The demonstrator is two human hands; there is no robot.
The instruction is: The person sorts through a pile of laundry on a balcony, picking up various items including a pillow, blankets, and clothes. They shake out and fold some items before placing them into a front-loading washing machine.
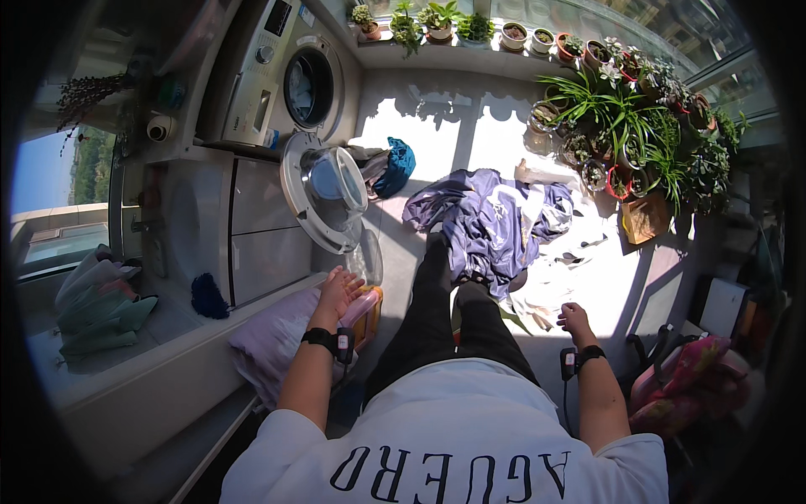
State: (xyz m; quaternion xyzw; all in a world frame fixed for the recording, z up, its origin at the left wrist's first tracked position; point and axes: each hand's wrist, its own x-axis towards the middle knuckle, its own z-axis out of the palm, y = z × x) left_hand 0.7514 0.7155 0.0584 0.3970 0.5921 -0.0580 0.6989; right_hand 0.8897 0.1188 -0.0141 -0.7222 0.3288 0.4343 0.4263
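Observation:
My left hand (340, 291) is held palm up with its fingers apart and nothing in it. It is nearest to the round glass door (324, 192) of a front-loading washing machine (255, 94), which is swung open. Pale laundry (302, 88) shows inside the drum. On the right, my right hand (574, 320) hangs over the sunlit floor, fingers loosely curled in, with nothing visible in it. A crumpled heap of purple fabric (488, 220) with white patterns lies on the floor at my feet. Beside the door is a smaller pile with a teal cloth (397, 167).
Potted plants (630, 132) crowd the right corner and the window sill (441, 58). A brown paper bag (645, 218) stands below them. A lilac bundle (277, 343) lies by my left arm, near a sink cabinet (267, 195). Red patterned fabric (686, 384) is at the right.

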